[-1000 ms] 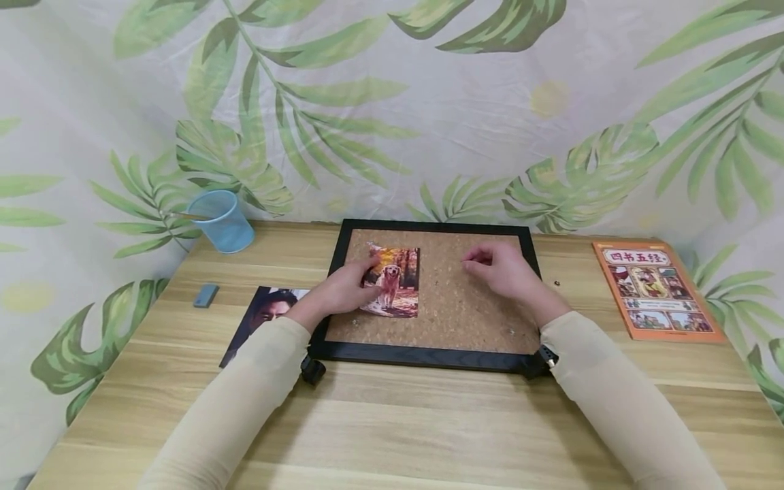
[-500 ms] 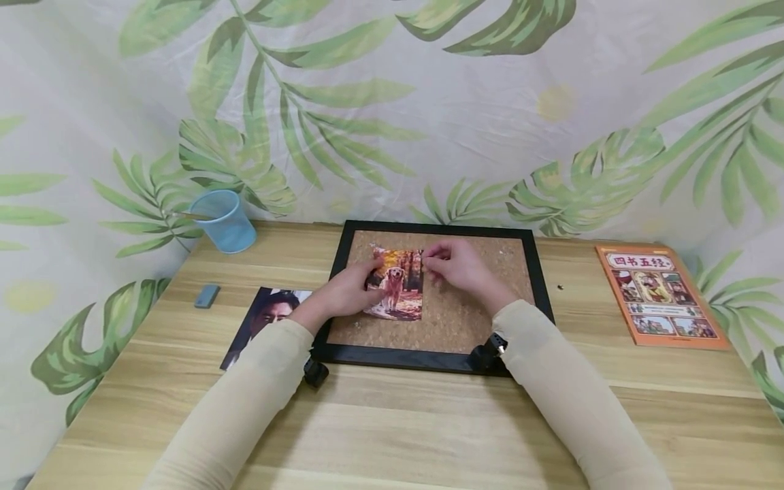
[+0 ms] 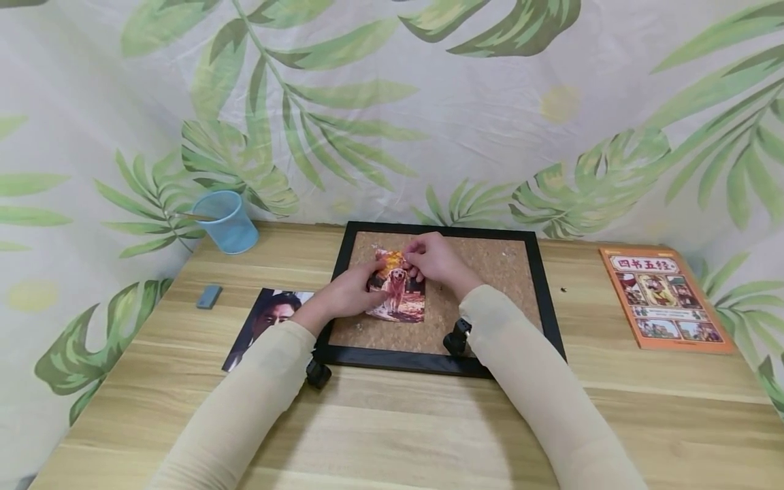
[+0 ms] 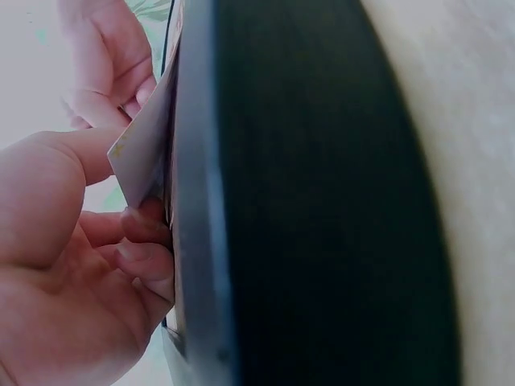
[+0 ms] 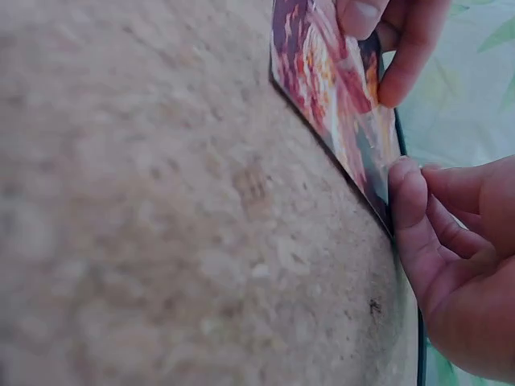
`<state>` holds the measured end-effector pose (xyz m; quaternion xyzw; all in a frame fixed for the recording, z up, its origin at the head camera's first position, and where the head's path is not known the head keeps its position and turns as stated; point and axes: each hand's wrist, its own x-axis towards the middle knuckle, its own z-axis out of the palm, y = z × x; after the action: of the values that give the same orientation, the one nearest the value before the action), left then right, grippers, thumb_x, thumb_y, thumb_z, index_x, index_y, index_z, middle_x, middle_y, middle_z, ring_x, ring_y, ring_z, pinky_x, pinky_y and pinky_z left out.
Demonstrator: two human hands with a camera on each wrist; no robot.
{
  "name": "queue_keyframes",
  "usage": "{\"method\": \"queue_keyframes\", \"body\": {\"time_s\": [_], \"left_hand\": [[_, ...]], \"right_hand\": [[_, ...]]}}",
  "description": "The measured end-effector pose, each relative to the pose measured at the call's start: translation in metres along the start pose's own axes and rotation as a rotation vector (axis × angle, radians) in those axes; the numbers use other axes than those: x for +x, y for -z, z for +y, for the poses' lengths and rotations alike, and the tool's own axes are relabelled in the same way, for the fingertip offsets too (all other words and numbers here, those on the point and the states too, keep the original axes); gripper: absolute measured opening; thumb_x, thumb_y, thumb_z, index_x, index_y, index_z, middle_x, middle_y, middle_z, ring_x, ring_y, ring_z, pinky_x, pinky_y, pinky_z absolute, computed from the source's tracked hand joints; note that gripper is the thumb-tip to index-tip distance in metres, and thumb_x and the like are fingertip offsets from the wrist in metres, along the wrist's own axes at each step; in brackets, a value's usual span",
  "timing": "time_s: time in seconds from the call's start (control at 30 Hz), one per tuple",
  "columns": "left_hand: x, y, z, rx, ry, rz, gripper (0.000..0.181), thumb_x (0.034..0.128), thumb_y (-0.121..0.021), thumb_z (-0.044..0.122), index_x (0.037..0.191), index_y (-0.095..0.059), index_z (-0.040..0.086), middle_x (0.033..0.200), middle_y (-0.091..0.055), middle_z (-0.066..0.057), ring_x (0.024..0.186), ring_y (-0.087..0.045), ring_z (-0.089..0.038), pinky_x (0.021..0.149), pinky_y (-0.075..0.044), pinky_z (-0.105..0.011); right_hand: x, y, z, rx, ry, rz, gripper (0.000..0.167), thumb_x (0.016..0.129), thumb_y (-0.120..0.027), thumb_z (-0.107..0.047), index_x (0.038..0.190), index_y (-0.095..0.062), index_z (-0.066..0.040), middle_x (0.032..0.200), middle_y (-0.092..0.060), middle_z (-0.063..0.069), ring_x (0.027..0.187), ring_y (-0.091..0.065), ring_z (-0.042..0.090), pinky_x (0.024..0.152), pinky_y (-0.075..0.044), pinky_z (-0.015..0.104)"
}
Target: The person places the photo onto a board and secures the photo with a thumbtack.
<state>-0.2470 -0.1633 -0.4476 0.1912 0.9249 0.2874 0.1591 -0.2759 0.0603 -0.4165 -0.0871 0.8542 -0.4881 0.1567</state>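
A photo of a golden dog among autumn leaves (image 3: 407, 306) lies over the left part of a black-framed cork board (image 3: 484, 292). My left hand (image 3: 350, 291) pinches the photo's left edge. In the left wrist view that edge is lifted, and its pale back (image 4: 149, 153) shows between thumb and fingers. Above the photo's top part is my right hand (image 3: 433, 258), its thumb and index fingertip pressed together at the photo's top edge in the right wrist view. They pinch a tiny thing, probably a pushpin, almost wholly hidden. Small clear specks, seemingly pins, sit near the board's corners.
A portrait photo (image 3: 260, 320) lies left of the board, partly under the left forearm. Beyond it are a blue-grey eraser-like block (image 3: 209, 297) and a blue mesh cup (image 3: 229, 228) with a thin stick. An orange book (image 3: 664, 296) and a tiny dark object (image 3: 563, 290) lie right.
My right hand has moved left across the cork, from the board's right side to the top of the dog photo. The left hand keeps its hold on the photo's left edge.
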Motion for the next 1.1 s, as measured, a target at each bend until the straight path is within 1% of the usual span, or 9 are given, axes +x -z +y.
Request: {"method": "queue_keyframes", "body": {"time_s": [0.1,0.2,0.33,0.47,0.5,0.67,0.73,0.97,1.1], "left_hand": [[0.0,-0.001,0.001,0.009,0.002,0.003,0.079,0.1012,-0.07,0.034,0.166,-0.039,0.002,0.167,-0.047,-0.023,0.154,-0.047,-0.041,0.125,-0.04,-0.057],[-0.006,0.005,0.013,-0.005,0.012,-0.003,0.078,0.1011,-0.07,0.031,0.166,-0.038,0.0,0.167,-0.046,-0.024,0.155,-0.046,-0.041,0.126,-0.039,-0.057],[-0.011,0.009,0.019,-0.01,0.001,0.002,0.077,0.1011,-0.07,0.03,0.165,-0.039,-0.002,0.166,-0.046,-0.027,0.153,-0.047,-0.042,0.125,-0.041,-0.055],[-0.006,0.005,0.009,0.008,-0.014,0.018,0.078,0.1014,-0.07,0.033,0.165,-0.039,0.0,0.165,-0.048,-0.026,0.152,-0.048,-0.042,0.124,-0.042,-0.055],[-0.006,0.005,0.009,-0.002,-0.003,0.016,0.079,0.1011,-0.07,0.033,0.166,-0.039,0.001,0.166,-0.047,-0.024,0.153,-0.047,-0.041,0.125,-0.041,-0.056],[0.005,-0.006,-0.011,0.012,-0.004,0.03,0.08,0.1009,-0.07,0.034,0.167,-0.037,0.004,0.168,-0.046,-0.02,0.155,-0.046,-0.038,0.126,-0.039,-0.055],[0.008,-0.008,-0.015,0.014,-0.003,0.033,0.08,0.1007,-0.07,0.032,0.167,-0.037,0.003,0.168,-0.046,-0.02,0.155,-0.047,-0.037,0.126,-0.04,-0.055],[0.015,-0.013,-0.023,0.002,0.025,0.031,0.081,0.0995,-0.072,0.037,0.168,-0.038,0.01,0.169,-0.046,-0.016,0.155,-0.047,-0.033,0.126,-0.04,-0.053],[0.018,-0.015,-0.029,0.013,0.016,0.031,0.081,0.0994,-0.072,0.039,0.168,-0.039,0.011,0.168,-0.047,-0.016,0.154,-0.048,-0.034,0.125,-0.041,-0.053]], "right_hand": [[0.005,-0.002,0.0,-0.012,-0.006,0.008,0.017,0.11,-0.057,-0.005,0.112,-0.072,0.004,0.092,-0.073,0.013,0.063,-0.064,0.013,0.055,-0.055,0.024],[0.011,-0.004,-0.001,-0.025,-0.007,0.015,0.015,0.109,-0.059,-0.005,0.109,-0.071,0.004,0.086,-0.072,0.01,0.058,-0.062,0.012,0.053,-0.052,0.023],[0.017,-0.005,-0.005,-0.041,-0.031,0.011,0.014,0.109,-0.059,-0.005,0.106,-0.071,0.003,0.081,-0.069,0.006,0.057,-0.06,0.011,0.052,-0.05,0.022],[0.02,-0.007,-0.012,-0.03,-0.073,0.008,0.015,0.109,-0.059,-0.004,0.103,-0.071,0.003,0.076,-0.067,0.005,0.057,-0.06,0.011,0.053,-0.05,0.022],[0.02,-0.007,-0.014,-0.024,-0.084,0.009,0.016,0.109,-0.058,-0.004,0.102,-0.071,0.004,0.075,-0.067,0.005,0.057,-0.061,0.011,0.054,-0.051,0.022],[0.022,-0.009,-0.018,-0.018,-0.122,0.022,0.017,0.109,-0.057,-0.002,0.101,-0.07,0.006,0.07,-0.066,0.006,0.054,-0.06,0.009,0.053,-0.052,0.021],[0.025,-0.01,-0.018,-0.028,-0.131,0.021,0.016,0.108,-0.058,-0.002,0.101,-0.07,0.006,0.07,-0.066,0.005,0.054,-0.06,0.009,0.052,-0.051,0.021],[0.034,-0.009,-0.019,-0.144,-0.194,0.021,0.014,0.108,-0.06,-0.005,0.106,-0.073,0.0,0.071,-0.068,0.003,0.052,-0.06,0.01,0.05,-0.049,0.023],[0.034,-0.008,-0.02,-0.16,-0.235,0.041,0.012,0.106,-0.063,-0.008,0.108,-0.074,-0.002,0.071,-0.069,0.003,0.048,-0.059,0.011,0.048,-0.048,0.024]]}}
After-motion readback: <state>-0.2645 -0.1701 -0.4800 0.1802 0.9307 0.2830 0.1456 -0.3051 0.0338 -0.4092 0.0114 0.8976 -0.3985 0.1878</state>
